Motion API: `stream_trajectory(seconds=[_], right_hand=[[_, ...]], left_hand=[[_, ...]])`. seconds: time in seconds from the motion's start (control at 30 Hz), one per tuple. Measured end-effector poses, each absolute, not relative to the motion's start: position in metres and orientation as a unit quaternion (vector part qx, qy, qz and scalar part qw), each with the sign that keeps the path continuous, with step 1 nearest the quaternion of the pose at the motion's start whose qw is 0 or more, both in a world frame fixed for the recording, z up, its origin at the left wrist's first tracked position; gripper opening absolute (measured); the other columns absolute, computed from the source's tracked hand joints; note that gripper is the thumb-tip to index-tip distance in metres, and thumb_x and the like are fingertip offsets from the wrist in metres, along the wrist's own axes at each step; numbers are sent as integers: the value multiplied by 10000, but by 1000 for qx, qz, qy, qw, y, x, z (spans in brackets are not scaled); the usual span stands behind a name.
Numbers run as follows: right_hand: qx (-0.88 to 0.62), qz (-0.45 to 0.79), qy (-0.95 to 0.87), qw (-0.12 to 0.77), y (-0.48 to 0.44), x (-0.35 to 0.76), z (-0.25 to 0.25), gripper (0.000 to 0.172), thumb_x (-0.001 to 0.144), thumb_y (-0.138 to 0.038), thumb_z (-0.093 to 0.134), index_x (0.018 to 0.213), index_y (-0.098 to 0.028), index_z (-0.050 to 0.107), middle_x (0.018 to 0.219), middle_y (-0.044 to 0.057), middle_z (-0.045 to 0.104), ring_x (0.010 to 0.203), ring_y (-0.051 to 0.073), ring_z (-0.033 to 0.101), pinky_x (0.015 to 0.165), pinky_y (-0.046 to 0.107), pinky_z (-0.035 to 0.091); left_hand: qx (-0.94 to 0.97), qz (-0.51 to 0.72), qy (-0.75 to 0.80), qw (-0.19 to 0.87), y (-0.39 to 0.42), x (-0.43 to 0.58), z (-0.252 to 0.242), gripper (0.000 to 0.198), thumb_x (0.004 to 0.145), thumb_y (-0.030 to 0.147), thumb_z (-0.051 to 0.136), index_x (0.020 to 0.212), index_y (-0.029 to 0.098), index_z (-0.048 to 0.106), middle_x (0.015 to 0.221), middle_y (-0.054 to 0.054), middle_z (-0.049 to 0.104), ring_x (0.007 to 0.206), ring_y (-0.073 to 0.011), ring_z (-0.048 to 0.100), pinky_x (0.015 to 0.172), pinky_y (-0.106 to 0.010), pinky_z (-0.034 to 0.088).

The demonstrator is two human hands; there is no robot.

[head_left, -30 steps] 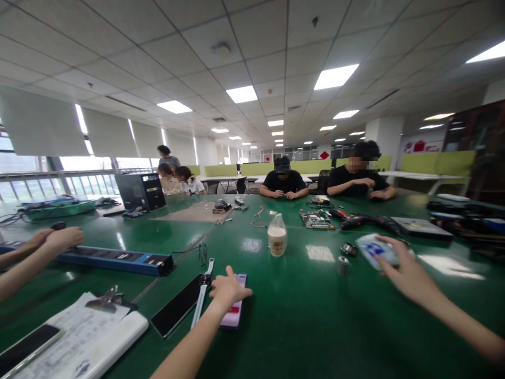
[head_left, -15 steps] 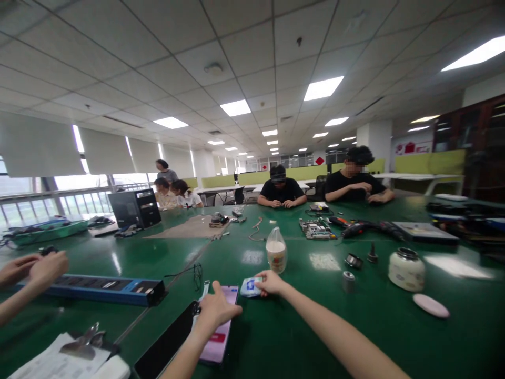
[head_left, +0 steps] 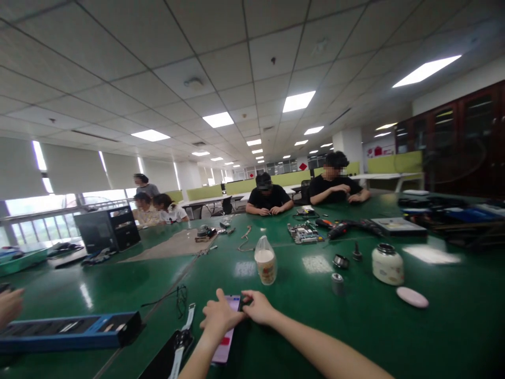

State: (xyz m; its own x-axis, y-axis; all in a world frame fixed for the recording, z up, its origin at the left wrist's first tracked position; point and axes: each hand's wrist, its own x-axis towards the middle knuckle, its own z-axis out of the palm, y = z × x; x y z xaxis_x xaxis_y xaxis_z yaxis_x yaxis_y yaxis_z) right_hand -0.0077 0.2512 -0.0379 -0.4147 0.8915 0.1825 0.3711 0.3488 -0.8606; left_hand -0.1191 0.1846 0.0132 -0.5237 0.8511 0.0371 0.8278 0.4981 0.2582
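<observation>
A smartphone [head_left: 224, 353] with a pink screen lies in front of me. My left hand [head_left: 221, 317] reaches across it, thumb at the right edge and fingers around the left side. My right hand [head_left: 258, 308] closes its thumb and forefinger around the phone's upper right corner, close to my left thumb. To the left, a wristwatch with a pale strap [head_left: 182, 339] lies on a black flat device [head_left: 160, 363], partly hidden by my left arm. The blue-and-white packet does not show.
Beyond my hands stands a bagged cup [head_left: 266, 266]. Rightward are a metal cylinder [head_left: 337, 284], a cream jar [head_left: 387, 266] and a pink oval lid [head_left: 412, 297]. A blue power strip [head_left: 79, 332] lies left, beside another person's hand [head_left: 10, 308]. Two people sit opposite, near a circuit board [head_left: 303, 233].
My right hand has left the blue-and-white packet, now out of sight, and moved to the phone's corner. The phone has shifted right with my left hand. The view has turned right.
</observation>
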Motion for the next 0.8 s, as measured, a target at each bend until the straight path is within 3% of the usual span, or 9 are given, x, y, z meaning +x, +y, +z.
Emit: stream_trajectory(seconds=[0.2,0.3,0.43,0.6,0.67,0.8], right_hand=[[-406,413,-747,327,237,23,-30,450,673,-37,592,1098,-160,675,1047,86,694,686,141,667,572,215,482],[-382,405,-752,353,218,58,-15,399,699,-56,576,1068,-172,677,1047,79,679,687,134,649,604,231,494],[-372,358,-751,412,180,124,4,276,753,-127,551,987,-189,685,998,63,683,837,187,635,788,314,501],[-393,397,-719,414,109,189,10,250,782,-169,484,956,-196,660,905,53,669,829,194,621,793,328,492],[-384,427,-718,392,79,199,7,299,751,-130,451,971,-178,648,874,53,659,809,185,614,781,322,490],[-346,479,-740,321,32,201,3,491,628,-66,430,1067,-173,622,945,50,656,898,193,600,864,341,463]], left_hand=[[495,116,861,30,209,-134,1,974,560,435,678,1344,79,222,1201,-299,505,1136,-411,521,783,-455,454],[500,123,857,20,220,-142,1,942,571,436,675,1322,63,248,1174,-290,520,1112,-405,538,778,-432,453],[519,133,844,7,218,-141,14,822,641,445,638,1299,82,306,1145,-256,538,1087,-396,543,774,-448,458],[595,179,777,-107,167,-104,33,551,749,426,584,1189,115,464,1130,-209,536,1083,-407,513,795,-521,464],[711,270,646,-71,130,-81,35,348,864,406,470,1097,151,514,1106,-153,565,1077,-315,534,889,-459,454],[805,349,466,113,50,-38,28,283,934,392,421,1149,223,494,1141,-85,586,1074,-216,554,934,-355,461]])
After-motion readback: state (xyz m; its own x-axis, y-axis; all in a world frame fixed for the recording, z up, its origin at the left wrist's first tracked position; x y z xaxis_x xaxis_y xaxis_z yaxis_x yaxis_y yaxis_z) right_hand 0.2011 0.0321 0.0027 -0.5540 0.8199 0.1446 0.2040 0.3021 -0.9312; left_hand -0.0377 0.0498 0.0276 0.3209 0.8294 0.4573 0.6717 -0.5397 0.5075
